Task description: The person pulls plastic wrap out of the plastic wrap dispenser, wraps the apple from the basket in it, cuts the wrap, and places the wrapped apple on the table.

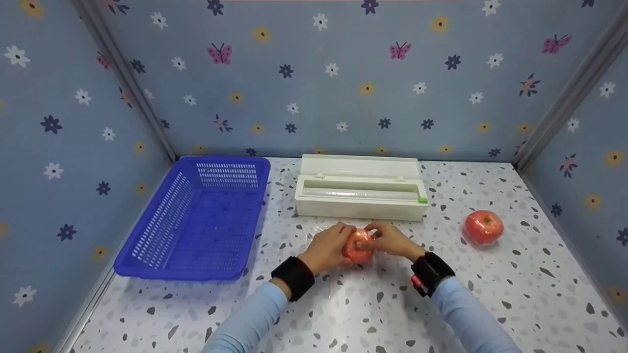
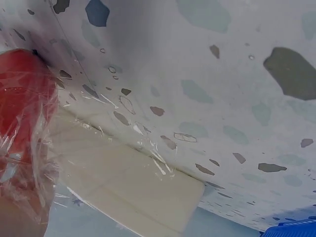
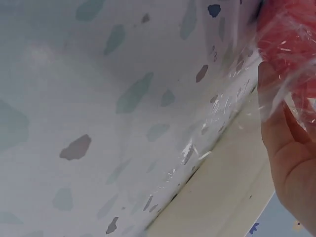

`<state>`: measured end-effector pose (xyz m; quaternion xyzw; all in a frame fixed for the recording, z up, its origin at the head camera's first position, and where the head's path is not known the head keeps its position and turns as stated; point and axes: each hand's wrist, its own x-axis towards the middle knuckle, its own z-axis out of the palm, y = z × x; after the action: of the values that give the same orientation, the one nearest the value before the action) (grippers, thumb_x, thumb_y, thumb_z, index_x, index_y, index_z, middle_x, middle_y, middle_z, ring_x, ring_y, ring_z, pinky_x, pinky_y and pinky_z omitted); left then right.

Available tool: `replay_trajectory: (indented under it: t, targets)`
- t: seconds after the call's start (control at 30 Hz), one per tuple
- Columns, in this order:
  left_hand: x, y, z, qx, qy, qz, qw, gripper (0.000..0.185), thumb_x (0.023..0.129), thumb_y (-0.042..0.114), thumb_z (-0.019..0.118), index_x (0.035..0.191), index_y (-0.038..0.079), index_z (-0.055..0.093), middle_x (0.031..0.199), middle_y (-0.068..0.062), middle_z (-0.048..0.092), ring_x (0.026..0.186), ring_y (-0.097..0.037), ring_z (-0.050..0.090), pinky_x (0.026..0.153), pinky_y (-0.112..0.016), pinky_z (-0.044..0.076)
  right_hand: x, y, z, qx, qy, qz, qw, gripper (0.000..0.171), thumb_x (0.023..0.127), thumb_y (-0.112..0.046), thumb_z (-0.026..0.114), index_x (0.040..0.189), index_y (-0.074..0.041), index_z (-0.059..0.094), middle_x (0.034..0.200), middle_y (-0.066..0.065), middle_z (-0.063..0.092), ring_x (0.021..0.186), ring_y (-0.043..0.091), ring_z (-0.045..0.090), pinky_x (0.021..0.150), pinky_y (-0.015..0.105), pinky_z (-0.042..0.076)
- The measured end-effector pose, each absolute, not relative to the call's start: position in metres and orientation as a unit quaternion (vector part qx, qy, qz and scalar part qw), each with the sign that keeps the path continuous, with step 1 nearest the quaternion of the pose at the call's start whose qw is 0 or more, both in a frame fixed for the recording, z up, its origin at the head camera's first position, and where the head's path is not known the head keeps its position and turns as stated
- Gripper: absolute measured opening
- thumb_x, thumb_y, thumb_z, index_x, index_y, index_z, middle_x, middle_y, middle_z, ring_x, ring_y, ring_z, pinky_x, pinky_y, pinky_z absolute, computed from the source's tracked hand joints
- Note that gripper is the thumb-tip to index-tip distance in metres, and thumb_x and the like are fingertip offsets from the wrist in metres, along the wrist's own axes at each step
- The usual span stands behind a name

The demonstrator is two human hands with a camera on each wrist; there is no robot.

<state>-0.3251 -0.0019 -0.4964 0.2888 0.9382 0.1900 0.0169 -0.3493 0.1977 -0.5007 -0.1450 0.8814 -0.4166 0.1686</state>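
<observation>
Red apple (image 1: 357,249) in cling film (image 2: 29,163), frame centre, gripped by curled fingers of left hand (image 1: 329,246) and right hand (image 1: 391,240). Blue basket (image 1: 147,255) left, holding nothing.

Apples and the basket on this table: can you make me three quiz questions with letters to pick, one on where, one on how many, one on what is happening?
1. Where is the blue basket?
A. left of the white wrap box
B. right of it
C. on top of it

2. How many apples show?
A. one
B. two
C. four

3. What is on the apple between the hands?
A. nothing
B. clear wrap
C. a lid

Answers:
1 A, the head view shows it at the table's left.
2 B, one in the left hand and right hand, a second apple to the right.
3 B, both wrist views show crinkled film over it.
</observation>
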Motion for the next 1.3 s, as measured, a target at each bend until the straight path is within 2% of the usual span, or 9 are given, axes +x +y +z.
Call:
replay_trajectory:
  t: [0.1, 0.3, 0.4, 0.67, 0.83, 1.0, 1.1, 1.2, 1.3]
  targets:
    - [-0.329, -0.001, -0.496, 0.278, 0.939, 0.201, 0.028, 0.074, 0.066, 0.036, 0.079, 0.129, 0.014, 0.046, 0.115, -0.004, 0.054, 0.100, -0.018, 0.056, 0.084, -0.031, 0.050, -0.347, 0.197, -0.499, -0.147, 0.890, -0.406, 0.150, 0.049, 0.080, -0.043, 0.066, 0.116, -0.010, 0.060, 0.112, 0.009, 0.063, 0.100, 0.024, 0.059, 0.083, 0.038, 0.049]
    - [-0.341, -0.001, -0.491, 0.252, 0.944, 0.209, 0.050, 0.072, 0.068, 0.041, 0.076, 0.129, 0.013, 0.049, 0.116, -0.007, 0.056, 0.102, -0.021, 0.056, 0.085, -0.035, 0.049, -0.335, 0.183, -0.488, -0.224, 0.942, -0.240, -0.068, 0.041, 0.082, -0.031, 0.066, 0.109, -0.001, 0.063, 0.113, 0.016, 0.061, 0.110, 0.032, 0.053, 0.097, 0.045, 0.040]
    - [-0.346, -0.002, -0.488, 0.241, 0.943, 0.219, 0.065, 0.073, 0.068, 0.045, 0.075, 0.129, 0.014, 0.050, 0.120, -0.008, 0.057, 0.107, -0.023, 0.055, 0.090, -0.037, 0.046, -0.329, 0.177, -0.485, -0.269, 0.935, -0.194, -0.121, 0.032, 0.081, -0.019, 0.066, 0.105, 0.000, 0.064, 0.110, 0.016, 0.062, 0.107, 0.032, 0.053, 0.096, 0.044, 0.041]
    - [-0.352, -0.003, -0.488, 0.242, 0.940, 0.228, 0.083, 0.068, 0.070, 0.044, 0.073, 0.128, 0.014, 0.052, 0.123, -0.004, 0.058, 0.113, -0.022, 0.054, 0.096, -0.037, 0.043, -0.322, 0.175, -0.491, -0.245, 0.939, -0.239, -0.024, 0.064, 0.071, -0.022, 0.074, 0.126, 0.002, 0.051, 0.128, 0.019, 0.050, 0.119, 0.032, 0.046, 0.101, 0.044, 0.039]
    - [-0.351, -0.006, -0.488, 0.243, 0.935, 0.243, 0.087, 0.067, 0.073, 0.042, 0.072, 0.130, 0.016, 0.049, 0.127, -0.003, 0.056, 0.117, -0.022, 0.051, 0.099, -0.038, 0.040, -0.327, 0.174, -0.496, -0.199, 0.934, -0.298, 0.011, 0.074, 0.064, -0.024, 0.082, 0.126, -0.001, 0.048, 0.126, 0.018, 0.049, 0.117, 0.032, 0.047, 0.098, 0.045, 0.040]
    - [-0.337, -0.012, -0.484, 0.253, 0.935, 0.246, 0.018, 0.066, 0.072, 0.042, 0.073, 0.128, 0.014, 0.051, 0.127, -0.004, 0.054, 0.119, -0.022, 0.048, 0.101, -0.038, 0.038, -0.332, 0.172, -0.499, -0.164, 0.927, -0.336, 0.030, 0.064, 0.062, -0.025, 0.084, 0.114, -0.006, 0.051, 0.109, 0.009, 0.056, 0.102, 0.023, 0.053, 0.088, 0.038, 0.046]
    - [-0.320, -0.015, -0.481, 0.256, 0.925, 0.279, -0.030, 0.049, 0.077, 0.037, 0.070, 0.116, 0.012, 0.059, 0.117, -0.004, 0.059, 0.109, -0.020, 0.054, 0.094, -0.033, 0.045, -0.334, 0.173, -0.499, -0.153, 0.931, -0.329, 0.038, 0.063, 0.063, -0.031, 0.083, 0.112, -0.006, 0.051, 0.105, 0.008, 0.058, 0.098, 0.022, 0.056, 0.085, 0.036, 0.048]
    - [-0.299, -0.017, -0.482, 0.243, 0.896, 0.371, 0.029, 0.025, 0.082, 0.029, 0.066, 0.101, 0.012, 0.066, 0.098, 0.000, 0.064, 0.089, -0.014, 0.059, 0.076, -0.025, 0.050, -0.337, 0.177, -0.495, -0.141, 0.930, -0.334, 0.063, 0.064, 0.063, -0.031, 0.082, 0.112, -0.007, 0.050, 0.105, 0.008, 0.059, 0.097, 0.023, 0.057, 0.085, 0.036, 0.049]
    - [-0.281, -0.017, -0.493, 0.204, 0.846, 0.468, 0.150, 0.019, 0.088, 0.019, 0.058, 0.100, 0.007, 0.066, 0.092, -0.003, 0.067, 0.080, -0.016, 0.061, 0.069, -0.022, 0.051, -0.342, 0.182, -0.493, -0.130, 0.924, -0.350, 0.084, 0.062, 0.062, -0.029, 0.082, 0.110, -0.008, 0.050, 0.105, 0.009, 0.059, 0.098, 0.024, 0.057, 0.086, 0.038, 0.049]
